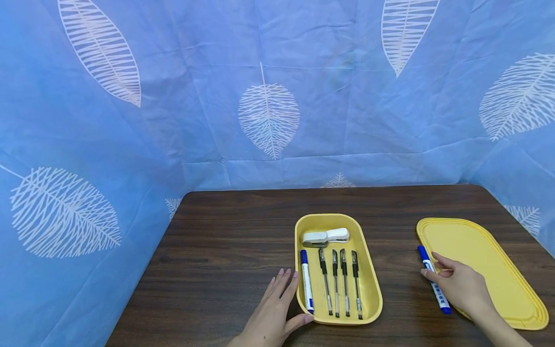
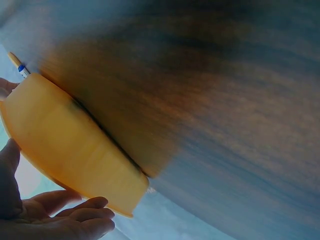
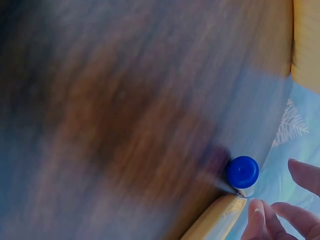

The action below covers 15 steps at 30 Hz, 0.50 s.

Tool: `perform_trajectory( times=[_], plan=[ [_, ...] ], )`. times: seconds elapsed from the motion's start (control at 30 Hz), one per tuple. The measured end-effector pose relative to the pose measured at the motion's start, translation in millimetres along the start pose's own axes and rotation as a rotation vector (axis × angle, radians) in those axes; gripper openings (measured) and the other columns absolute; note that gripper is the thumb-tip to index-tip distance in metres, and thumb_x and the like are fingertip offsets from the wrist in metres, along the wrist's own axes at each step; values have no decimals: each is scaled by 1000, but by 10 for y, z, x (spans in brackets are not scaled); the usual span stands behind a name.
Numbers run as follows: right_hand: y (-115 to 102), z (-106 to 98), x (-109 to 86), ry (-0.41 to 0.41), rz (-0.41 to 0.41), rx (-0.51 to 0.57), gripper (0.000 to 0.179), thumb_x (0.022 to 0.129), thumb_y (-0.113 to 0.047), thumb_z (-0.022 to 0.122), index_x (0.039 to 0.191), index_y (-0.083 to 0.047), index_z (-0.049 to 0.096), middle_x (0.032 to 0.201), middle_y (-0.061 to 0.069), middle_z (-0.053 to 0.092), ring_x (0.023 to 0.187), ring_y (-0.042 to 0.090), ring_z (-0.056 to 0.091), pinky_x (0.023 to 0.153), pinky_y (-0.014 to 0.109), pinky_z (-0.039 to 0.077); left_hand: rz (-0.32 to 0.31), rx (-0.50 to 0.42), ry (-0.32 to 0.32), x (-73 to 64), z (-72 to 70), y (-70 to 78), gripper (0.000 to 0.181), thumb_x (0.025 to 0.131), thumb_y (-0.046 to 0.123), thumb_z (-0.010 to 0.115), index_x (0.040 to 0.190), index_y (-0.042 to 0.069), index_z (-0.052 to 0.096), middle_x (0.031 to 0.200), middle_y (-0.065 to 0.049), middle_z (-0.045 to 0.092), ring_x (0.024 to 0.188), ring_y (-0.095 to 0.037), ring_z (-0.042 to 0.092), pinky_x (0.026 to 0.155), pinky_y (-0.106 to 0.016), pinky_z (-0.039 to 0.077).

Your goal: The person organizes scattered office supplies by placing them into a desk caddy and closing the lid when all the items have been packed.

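Note:
My left hand [image 1: 270, 308] lies at the near left corner of a yellow tray [image 1: 374, 289], fingers extended along its side and thumb by the near rim. Inside the tray are a white stapler [image 1: 326, 236], a blue-capped whiteboard marker [image 1: 306, 282] and several black-capped gel pens [image 1: 344, 282]. To the right, my right hand [image 1: 464, 286] hovers over a second whiteboard marker [image 1: 435, 282], thumb across it and fingers on its far side. In the right wrist view, a gap shows between thumb and fingers, and the marker's blue end [image 3: 243, 172] sits beyond them.
A yellow lid [image 1: 485, 260] lies flat on the dark wooden table [image 1: 225, 250], right beside the loose marker and partly under my right hand. Blue cloth [image 1: 208, 111] with white leaf prints hangs behind and at both sides of the table.

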State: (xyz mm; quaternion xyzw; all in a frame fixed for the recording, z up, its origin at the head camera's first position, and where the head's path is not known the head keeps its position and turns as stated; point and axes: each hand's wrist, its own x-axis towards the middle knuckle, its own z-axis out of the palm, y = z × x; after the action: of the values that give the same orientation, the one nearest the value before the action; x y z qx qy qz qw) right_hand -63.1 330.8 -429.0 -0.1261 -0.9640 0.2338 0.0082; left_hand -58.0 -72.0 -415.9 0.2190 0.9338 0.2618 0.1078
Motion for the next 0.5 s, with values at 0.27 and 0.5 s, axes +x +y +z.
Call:
perform_trajectory(
  times=[0.27,0.5],
  plan=[
    [5,31,6,-16,17,2,72,90,-40,66,133,15,46,100,26,69,75,27,67,57,32,46,18,19,8,8,5,-4,85,87,62,57,152,15,31,158,-13,30,147,-31,26,115,-51,30],
    [5,63,20,-2,-7,-10,65,88,-29,69,130,16,47,95,24,71,70,21,66,58,34,47,15,23,4,12,13,-13,85,86,62,57,153,15,31,158,-13,31,147,-31,27,115,-51,31]
  ],
)
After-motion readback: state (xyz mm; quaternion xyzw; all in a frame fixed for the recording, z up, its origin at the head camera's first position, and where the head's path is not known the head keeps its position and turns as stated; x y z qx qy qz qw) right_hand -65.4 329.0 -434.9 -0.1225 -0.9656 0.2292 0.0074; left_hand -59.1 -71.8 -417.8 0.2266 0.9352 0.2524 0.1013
